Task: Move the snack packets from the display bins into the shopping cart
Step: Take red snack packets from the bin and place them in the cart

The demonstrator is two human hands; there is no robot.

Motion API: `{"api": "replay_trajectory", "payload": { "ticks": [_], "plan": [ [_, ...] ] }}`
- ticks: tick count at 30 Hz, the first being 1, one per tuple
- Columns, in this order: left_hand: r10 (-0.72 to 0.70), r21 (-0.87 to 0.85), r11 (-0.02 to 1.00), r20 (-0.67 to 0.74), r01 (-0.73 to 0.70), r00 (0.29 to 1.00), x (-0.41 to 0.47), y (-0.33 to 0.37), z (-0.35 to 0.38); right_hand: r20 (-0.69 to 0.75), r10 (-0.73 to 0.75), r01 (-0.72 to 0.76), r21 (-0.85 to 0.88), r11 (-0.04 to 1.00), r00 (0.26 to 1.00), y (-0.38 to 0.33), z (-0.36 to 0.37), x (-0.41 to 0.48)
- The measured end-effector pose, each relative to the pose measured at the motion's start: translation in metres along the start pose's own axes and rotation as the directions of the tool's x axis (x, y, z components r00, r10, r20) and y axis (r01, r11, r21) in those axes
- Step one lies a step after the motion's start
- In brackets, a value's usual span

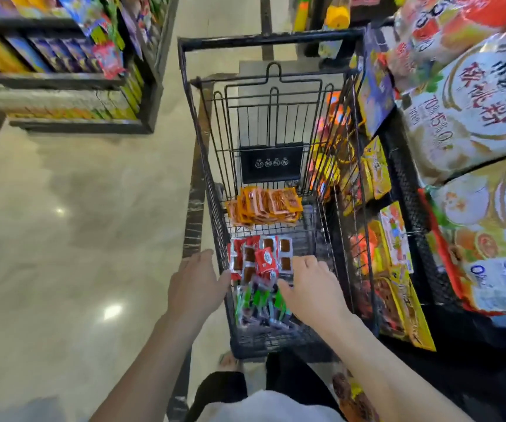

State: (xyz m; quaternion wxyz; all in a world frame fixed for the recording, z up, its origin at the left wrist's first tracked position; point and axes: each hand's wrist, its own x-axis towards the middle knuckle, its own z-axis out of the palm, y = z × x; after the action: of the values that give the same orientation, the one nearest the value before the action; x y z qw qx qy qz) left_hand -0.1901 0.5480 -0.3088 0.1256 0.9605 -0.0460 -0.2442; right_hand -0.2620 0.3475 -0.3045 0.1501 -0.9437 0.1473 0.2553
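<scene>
- Black wire shopping cart (271, 41), seen from above, standing just beside the display bins (413, 208) on the person's right, with tiled floor (63, 208) to the left.
- Snack packets lie on the cart's floor in three groups: orange packets (265, 205) farthest from the person, red packets (259, 257) in the middle, green and purple packets (261, 303) nearest. More stock, including yellow packets (376, 172), sits in the bins.
- Step in hand, as judged from the hand positions: setting down or tidying packets inside the cart.
- Recommended technique: packets of one kind should go flat on their own group, so the piles stay low and apart. They should be let go close to the cart's floor rather than dropped, since small packets could slip through the wire mesh or slide into a neighbouring pile. The reach back to the bins should clear the cart's right wall.
- Left hand (197, 284): at the cart's left wall, palm down, fingers relaxed and nearly straight, thumb pointing toward the red packets. It grips nothing; whether it actually touches the wire cannot be told.
- Right hand (312, 290): inside the cart, palm down above the boundary between the red and the green and purple packets. Its fingers are loosely bent and spread, and no packet is visibly held in them.
</scene>
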Motion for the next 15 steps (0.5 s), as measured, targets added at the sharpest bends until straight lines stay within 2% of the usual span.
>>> {"api": "replay_trajectory", "payload": {
  "ticks": [6,11,15],
  "plan": [
    [-0.154,-0.202,0.97,-0.064,0.139,0.986,0.069,0.008,0.056,0.094,-0.007,0.004,0.034,0.999,0.996,0.025,0.031,0.092],
    [-0.351,-0.444,0.858,-0.136,0.259,0.926,0.114,0.009,0.098,0.148,0.011,-0.029,0.119,0.992,0.989,0.038,0.076,0.16],
    [-0.377,-0.44,0.862,-0.227,0.251,0.898,0.126,0.004,0.125,0.211,0.082,-0.133,0.243,0.961,0.974,0.044,0.12,0.214]
  ]
}}
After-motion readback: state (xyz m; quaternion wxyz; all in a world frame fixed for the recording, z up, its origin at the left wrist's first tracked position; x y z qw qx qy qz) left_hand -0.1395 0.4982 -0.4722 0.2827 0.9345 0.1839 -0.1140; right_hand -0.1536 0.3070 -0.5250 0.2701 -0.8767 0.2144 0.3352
